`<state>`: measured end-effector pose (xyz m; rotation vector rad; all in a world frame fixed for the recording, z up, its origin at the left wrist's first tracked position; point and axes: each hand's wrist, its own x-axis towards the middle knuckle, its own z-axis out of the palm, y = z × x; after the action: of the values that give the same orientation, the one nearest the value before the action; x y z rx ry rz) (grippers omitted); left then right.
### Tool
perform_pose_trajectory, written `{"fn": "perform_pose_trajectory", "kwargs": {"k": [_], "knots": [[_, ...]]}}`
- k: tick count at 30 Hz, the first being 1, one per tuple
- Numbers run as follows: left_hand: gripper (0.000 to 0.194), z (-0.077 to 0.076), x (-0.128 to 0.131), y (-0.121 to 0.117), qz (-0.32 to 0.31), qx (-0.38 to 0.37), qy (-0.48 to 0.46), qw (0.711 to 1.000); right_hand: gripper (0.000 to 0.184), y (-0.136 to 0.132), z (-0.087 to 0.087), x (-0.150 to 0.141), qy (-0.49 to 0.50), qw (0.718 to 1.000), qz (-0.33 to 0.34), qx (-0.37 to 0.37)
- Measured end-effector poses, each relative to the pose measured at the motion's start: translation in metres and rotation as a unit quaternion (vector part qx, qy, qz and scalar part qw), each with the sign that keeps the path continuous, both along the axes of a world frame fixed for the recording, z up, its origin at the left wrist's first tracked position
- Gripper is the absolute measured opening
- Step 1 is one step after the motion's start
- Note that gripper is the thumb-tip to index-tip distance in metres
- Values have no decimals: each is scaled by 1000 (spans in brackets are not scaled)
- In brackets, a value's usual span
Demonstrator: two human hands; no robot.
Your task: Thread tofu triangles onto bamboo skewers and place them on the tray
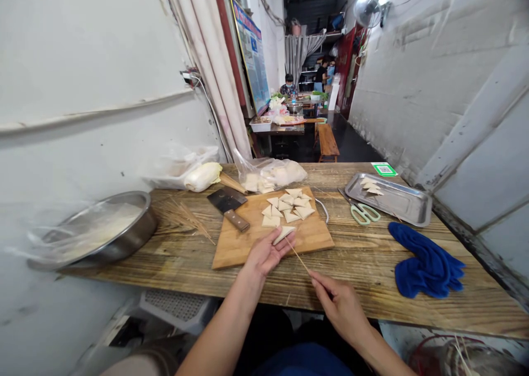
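Observation:
A pale tofu triangle [283, 233] rests in the fingers of my left hand [263, 256], palm up over the front of the wooden cutting board [233, 250]. My right hand [338, 301] pinches a thin bamboo skewer [299, 257] near its lower end. The skewer's far tip meets the triangle; how deep it goes in I cannot tell. Several more tofu triangles [290, 204] lie loosely heaped on the board. A cleaver [233, 208] with a wooden handle lies at the board's left edge.
Loose skewers [184, 216] and a metal basin [144, 217] are on the left. Plastic bags [275, 173] line the back. Scissors [365, 213], a metal tray [407, 200] bearing several triangles, and a blue cloth [427, 263] are on the right. People are in the far background.

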<state>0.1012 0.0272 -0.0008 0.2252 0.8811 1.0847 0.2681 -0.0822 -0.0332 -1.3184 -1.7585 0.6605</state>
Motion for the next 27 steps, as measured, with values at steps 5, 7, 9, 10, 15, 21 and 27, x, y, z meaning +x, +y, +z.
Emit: {"fn": "perform_pose_trajectory", "kwargs": {"k": [5,7,9,10,15,21,27], "knots": [[7,1,2,-2,-5,4,14,1000,29,-1,1,0,0,1000,5,-6],[5,2,3,-4,-12,11,19,1000,30,-3,3,-1,-5,1000,3,-10],[5,2,4,-7,-18,19,23,999,30,-4,5,-2,-13,1000,1,-14],[5,2,5,-8,-21,24,27,999,31,-5,6,-3,-17,1000,0,-15],[7,4,7,-13,-32,49,50,997,32,-7,7,-4,-14,1000,1,-18],[9,4,9,-18,-49,87,56,993,31,-5,-1,-7,-5,1000,-8,8],[26,9,10,-24,-39,146,39,988,31,-4,-10,-8,-17,998,-9,66]]}}
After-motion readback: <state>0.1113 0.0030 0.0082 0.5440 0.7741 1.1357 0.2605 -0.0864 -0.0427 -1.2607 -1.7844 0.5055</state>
